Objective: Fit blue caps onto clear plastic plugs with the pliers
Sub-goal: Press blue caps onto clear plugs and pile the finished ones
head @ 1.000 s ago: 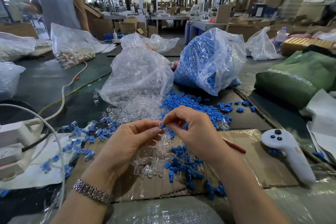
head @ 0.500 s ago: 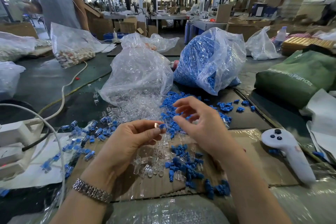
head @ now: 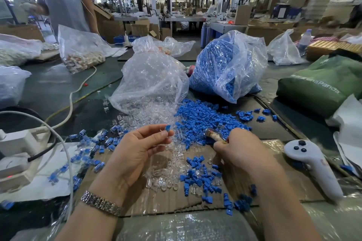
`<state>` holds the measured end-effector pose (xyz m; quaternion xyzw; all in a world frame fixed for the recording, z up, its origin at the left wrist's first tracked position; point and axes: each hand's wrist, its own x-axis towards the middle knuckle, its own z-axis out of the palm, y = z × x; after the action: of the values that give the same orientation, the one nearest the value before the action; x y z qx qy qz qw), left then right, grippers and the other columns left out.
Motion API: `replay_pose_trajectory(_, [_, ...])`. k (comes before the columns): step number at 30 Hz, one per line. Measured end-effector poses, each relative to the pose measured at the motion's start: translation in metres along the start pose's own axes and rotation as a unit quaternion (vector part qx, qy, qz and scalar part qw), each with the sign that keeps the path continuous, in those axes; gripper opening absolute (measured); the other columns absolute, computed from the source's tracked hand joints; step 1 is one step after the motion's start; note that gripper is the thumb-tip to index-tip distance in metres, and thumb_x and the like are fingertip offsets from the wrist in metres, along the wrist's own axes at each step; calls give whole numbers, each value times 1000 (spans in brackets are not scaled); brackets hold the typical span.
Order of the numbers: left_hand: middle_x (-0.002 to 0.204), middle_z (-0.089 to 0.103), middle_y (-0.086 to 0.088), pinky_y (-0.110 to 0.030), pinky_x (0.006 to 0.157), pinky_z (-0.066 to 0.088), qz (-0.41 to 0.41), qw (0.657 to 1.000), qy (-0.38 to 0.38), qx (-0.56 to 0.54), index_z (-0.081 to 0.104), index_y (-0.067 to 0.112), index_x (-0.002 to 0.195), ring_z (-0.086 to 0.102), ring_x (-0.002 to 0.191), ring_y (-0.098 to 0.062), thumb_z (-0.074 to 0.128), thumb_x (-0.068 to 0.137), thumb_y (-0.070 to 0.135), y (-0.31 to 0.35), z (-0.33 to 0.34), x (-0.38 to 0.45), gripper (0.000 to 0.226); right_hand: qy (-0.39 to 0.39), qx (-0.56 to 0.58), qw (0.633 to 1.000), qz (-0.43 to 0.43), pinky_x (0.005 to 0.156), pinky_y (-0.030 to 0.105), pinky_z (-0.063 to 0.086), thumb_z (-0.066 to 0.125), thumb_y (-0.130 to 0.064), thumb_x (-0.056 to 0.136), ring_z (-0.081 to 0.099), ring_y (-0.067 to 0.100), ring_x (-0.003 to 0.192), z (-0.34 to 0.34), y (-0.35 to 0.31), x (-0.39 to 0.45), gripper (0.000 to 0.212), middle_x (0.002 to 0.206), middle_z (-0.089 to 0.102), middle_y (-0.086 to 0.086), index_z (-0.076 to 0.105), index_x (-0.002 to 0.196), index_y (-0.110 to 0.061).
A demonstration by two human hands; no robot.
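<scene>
The right hand [head: 238, 147] has left the cap [head: 167, 127] and now grips the pliers [head: 214, 135]; the left hand [head: 141, 144] pinches the capped plug [head: 163, 132], ready for pressing.

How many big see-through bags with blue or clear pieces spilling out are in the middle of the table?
2. The bag of clear plugs sits center-left; the bag of blue caps stands right of it. Other bags lie farther off.

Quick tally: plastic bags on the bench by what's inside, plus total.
Blue caps bag: 1
Clear plugs bag: 1
Bag of orange-white parts: 1
Bags with contents I cannot make out: 4
Total: 7
</scene>
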<state>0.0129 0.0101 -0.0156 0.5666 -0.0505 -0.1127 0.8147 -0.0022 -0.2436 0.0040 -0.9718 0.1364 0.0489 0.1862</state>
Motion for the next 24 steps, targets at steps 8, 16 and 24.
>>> replay_pose_trajectory(8, [113,74,-21,-26,71,61,-1,999,18,-41,80,7,100,75,91,-22,76,77,8,2,1,1,23,-153,371,914,-57,71,39,63,61,-20,101,72,22,72,-30,-5,-18,21,85,66,13,69,98,-1])
replay_pose_trajectory(16, [110,77,-13,-25,75,58,19,998,42,-47,83,15,94,74,95,-17,81,67,14,3,4,1,27,-338,382,843,-170,69,27,58,54,-15,104,75,31,97,-20,-32,-37,22,106,76,20,61,111,5])
replay_pose_trajectory(24, [104,78,-11,-23,77,59,35,999,23,12,83,17,97,73,92,-18,85,59,25,3,6,-1,38,-321,313,872,-196,72,28,57,55,-23,104,76,25,96,-16,-40,-36,20,103,77,12,62,102,-4])
